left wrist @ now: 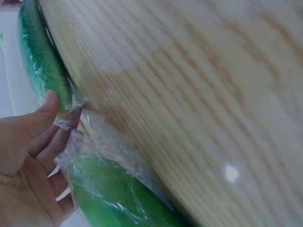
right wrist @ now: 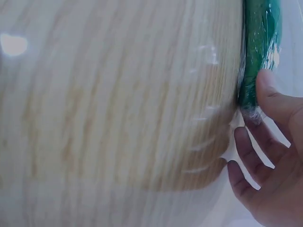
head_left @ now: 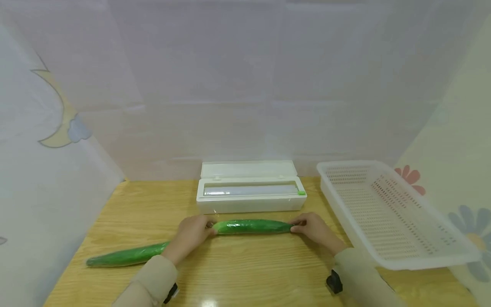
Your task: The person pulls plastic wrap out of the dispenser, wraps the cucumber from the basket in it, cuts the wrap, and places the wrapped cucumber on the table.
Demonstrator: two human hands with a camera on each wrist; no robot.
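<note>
A green cucumber [head_left: 251, 226] in shiny cling film lies crosswise on the table, just in front of a white cling film box. My left hand [head_left: 193, 232] pinches its paler left end; in the left wrist view the thumb presses the wrapped tip and gathered film [left wrist: 71, 120] shows there. At the darker right end my right hand [head_left: 315, 230] pinches the tip between thumb and fingers, the other fingers spread loosely in the right wrist view. A second wrapped cucumber [head_left: 128, 256] lies to the left, partly hidden behind my left forearm.
The cling film box [head_left: 251, 205] stands at the back with its lid [head_left: 249, 169] raised, a roll inside and a green slider [head_left: 301, 192] at its right. A white perforated basket [head_left: 350, 219] sits at the right. Cloth walls [head_left: 245, 85] border the wooden table [head_left: 245, 273].
</note>
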